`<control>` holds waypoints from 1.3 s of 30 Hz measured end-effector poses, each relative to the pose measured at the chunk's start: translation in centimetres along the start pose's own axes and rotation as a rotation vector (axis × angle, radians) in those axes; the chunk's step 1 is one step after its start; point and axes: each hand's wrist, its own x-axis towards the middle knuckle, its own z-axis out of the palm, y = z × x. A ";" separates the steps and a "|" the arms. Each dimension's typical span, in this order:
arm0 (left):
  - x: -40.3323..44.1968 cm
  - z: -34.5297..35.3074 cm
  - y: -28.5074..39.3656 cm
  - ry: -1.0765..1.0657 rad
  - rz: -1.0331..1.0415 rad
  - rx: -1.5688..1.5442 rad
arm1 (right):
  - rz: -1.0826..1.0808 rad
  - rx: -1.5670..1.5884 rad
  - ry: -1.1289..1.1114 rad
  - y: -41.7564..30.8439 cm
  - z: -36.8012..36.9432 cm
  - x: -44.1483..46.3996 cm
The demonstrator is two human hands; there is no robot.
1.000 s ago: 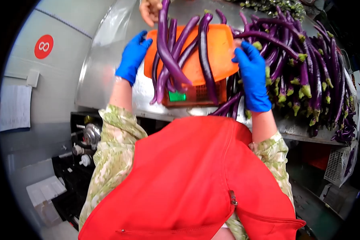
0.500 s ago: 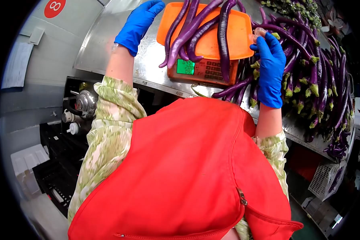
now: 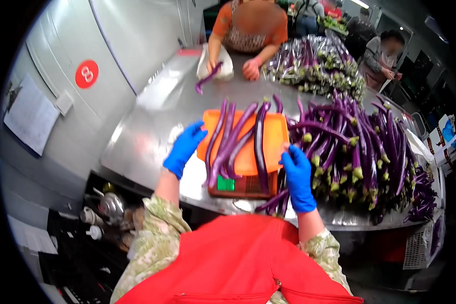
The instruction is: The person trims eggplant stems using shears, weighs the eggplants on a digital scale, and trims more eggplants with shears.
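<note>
Left hand (image 3: 185, 149) flanks orange tray (image 3: 276, 137); metal table (image 3: 180, 99) shines beside pale wall (image 3: 142, 35).

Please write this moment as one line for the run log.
orange tray: on scale, bearing eggplants; left hand: near its left edge; right hand: near its right edge; co-worker's hand: holding another eggplant

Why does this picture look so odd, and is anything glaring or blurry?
Head view: dark rounded corners and the bowed front edge of the steel table suggest a very wide lens; head view: bright glare whitens patches of that table; head view: the green display of the scale is too unclear to read.
</note>
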 end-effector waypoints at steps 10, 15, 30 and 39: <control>1.9 1.6 0.0 -0.143 -0.020 0.038 | 0.069 -0.284 -0.175 1.1 -1.0 -0.3; 3.8 1.5 -1.3 -0.168 -0.051 0.100 | 0.054 -0.273 -0.116 -0.3 -0.9 0.2; 5.3 1.9 -1.2 -0.111 -0.036 0.235 | -0.094 -0.560 -0.116 0.0 -1.2 0.8; 5.0 -2.4 -1.7 0.032 -0.104 0.080 | 0.105 -0.241 -0.014 -0.2 -1.4 1.5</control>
